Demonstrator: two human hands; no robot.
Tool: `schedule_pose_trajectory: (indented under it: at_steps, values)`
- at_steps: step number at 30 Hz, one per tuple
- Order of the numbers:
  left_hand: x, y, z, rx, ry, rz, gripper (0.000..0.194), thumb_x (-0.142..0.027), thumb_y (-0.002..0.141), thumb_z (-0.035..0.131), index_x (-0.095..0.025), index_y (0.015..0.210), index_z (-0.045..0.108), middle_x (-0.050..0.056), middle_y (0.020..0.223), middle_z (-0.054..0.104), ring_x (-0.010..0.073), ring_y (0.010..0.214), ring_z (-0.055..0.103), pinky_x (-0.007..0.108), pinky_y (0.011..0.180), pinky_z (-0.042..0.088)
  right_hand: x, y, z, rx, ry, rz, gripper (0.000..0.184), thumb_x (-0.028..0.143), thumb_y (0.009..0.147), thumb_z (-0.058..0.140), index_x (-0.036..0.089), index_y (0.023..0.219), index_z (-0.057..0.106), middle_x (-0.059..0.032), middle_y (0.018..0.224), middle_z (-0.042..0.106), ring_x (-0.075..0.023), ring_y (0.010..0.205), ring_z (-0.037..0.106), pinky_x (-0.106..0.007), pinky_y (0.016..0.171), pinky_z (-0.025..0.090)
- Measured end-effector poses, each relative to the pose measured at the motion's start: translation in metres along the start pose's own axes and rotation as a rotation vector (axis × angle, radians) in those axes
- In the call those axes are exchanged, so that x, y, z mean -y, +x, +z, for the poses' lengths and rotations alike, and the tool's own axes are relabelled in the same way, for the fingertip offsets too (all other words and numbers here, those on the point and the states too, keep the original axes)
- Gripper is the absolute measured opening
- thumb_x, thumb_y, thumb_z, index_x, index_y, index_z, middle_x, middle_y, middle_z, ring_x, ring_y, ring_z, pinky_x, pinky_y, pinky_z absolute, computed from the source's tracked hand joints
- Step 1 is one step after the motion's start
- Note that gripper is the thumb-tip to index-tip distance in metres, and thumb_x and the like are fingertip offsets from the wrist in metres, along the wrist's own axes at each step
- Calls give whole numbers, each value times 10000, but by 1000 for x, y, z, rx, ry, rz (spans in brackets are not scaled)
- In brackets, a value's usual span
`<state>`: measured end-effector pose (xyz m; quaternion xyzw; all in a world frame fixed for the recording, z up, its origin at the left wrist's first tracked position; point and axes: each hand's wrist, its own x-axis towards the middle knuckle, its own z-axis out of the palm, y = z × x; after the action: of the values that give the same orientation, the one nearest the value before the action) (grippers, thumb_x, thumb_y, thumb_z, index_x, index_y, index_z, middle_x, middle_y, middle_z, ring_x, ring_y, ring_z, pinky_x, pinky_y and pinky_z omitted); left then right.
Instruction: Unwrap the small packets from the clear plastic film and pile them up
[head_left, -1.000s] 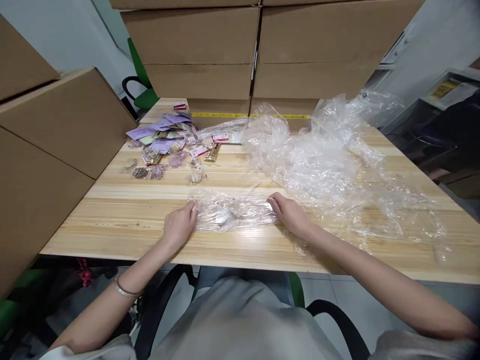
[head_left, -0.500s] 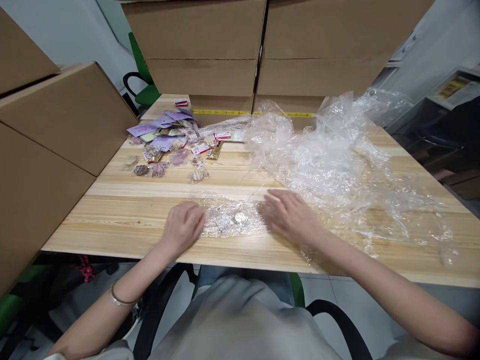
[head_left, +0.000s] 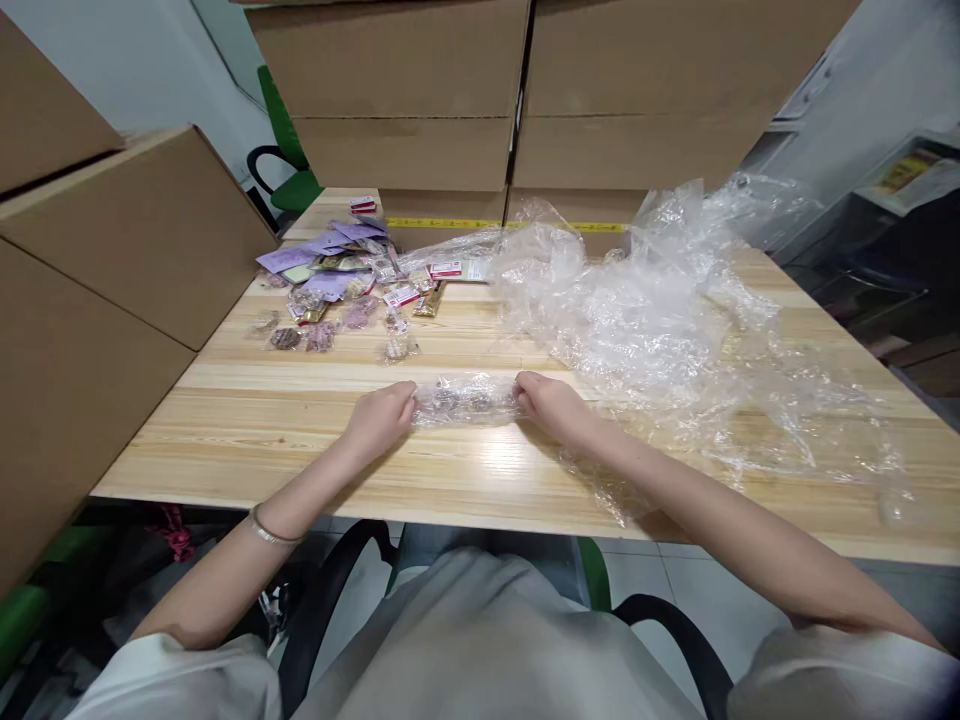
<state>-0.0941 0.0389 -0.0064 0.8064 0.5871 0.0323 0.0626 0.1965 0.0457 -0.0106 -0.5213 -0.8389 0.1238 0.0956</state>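
Note:
Between my hands is a clear plastic wrap bundle (head_left: 466, 400), rolled into a narrow strip with small greyish items inside that I cannot make out. My left hand (head_left: 384, 418) grips its left end with closed fingers. At the right end, my right hand (head_left: 551, 402) pinches the film. The bundle lies at or just above the wooden table (head_left: 247, 430). Close to my right hand spreads a large heap of crumpled clear plastic (head_left: 630, 310). Beyond the bundle, a small clear packet (head_left: 397, 340) rests on the wood.
At the back left is a pile of purple packets (head_left: 330, 245), with a red-and-white card (head_left: 402, 296) and a gold packet (head_left: 429, 300) beside it. Cardboard boxes (head_left: 405, 100) border the far side, another box (head_left: 142, 240) the left. A yellow measuring tape (head_left: 442, 223) runs along the back.
My right hand has gone from spread fingers to a pinch on the film. The plastic has been gathered into a narrower roll and shifted slightly away from me.

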Motion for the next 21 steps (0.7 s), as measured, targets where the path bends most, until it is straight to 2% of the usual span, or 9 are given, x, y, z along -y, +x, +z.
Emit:
schedule_pose_trajectory:
  at_steps: [3,5,8,10,12,14,17,19,21]
  values:
    - [-9,10,7,-6,41,-38,245,-171,931,379,-142,1004,611,153,1016,659,281,880,671,377,761,503,0,11,12,-11,-98,90,268,141,910,403,99,1101,587,-148,1037,670,-197,680,605,-293,567,388]
    - [-10,9,10,-57,75,-43,276,-161,914,421,-113,1134,581,194,1149,611,301,983,648,401,814,507,-2,12,16,-65,-147,109,345,139,901,398,85,1201,561,-174,1131,642,-216,722,612,-308,584,395]
    - [-10,0,9,-292,143,7,472,-149,887,496,-93,1355,478,244,1374,486,372,1261,499,502,1008,426,-2,8,14,-219,-271,72,380,153,914,394,52,1238,565,-219,1225,606,-285,917,616,-376,743,453]
    - [-12,-9,8,-403,146,151,525,-129,901,485,-136,1424,438,218,1471,423,377,1387,372,546,1110,323,2,4,10,-309,-314,-10,403,164,937,385,20,1274,553,-251,1318,562,-336,1101,568,-456,906,433]
    - [-17,-19,10,-361,89,346,507,-106,916,449,-167,1419,459,174,1483,446,326,1428,339,508,1153,301,12,1,10,-317,-289,-152,446,200,965,379,13,1349,505,-241,1407,509,-341,1266,482,-497,1046,361]
    - [-23,-26,15,-257,23,414,493,-142,915,460,-125,1408,467,186,1475,463,302,1421,366,461,1149,347,23,2,15,-242,-213,-333,526,297,972,427,30,1425,440,-210,1479,451,-319,1384,377,-490,1139,279]
    - [-25,-28,24,-182,-12,251,527,-235,932,456,-28,1416,431,254,1458,464,327,1388,419,483,1118,397,35,13,29,-111,-104,-454,687,486,940,504,123,1506,361,-167,1575,315,-336,1457,261,-530,1165,232]
    - [-20,-25,28,-136,0,185,500,-147,939,375,-14,1418,424,260,1446,477,306,1373,448,473,1106,415,39,23,38,-65,-90,-410,661,516,948,496,192,1511,374,-156,1582,304,-356,1449,278,-554,1142,262]
    - [-16,-22,27,-88,40,171,533,-11,883,313,-5,1400,445,262,1437,485,282,1363,466,448,1098,423,40,31,43,-36,-132,-376,587,446,967,498,218,1499,403,-162,1560,346,-362,1420,339,-548,1120,303]
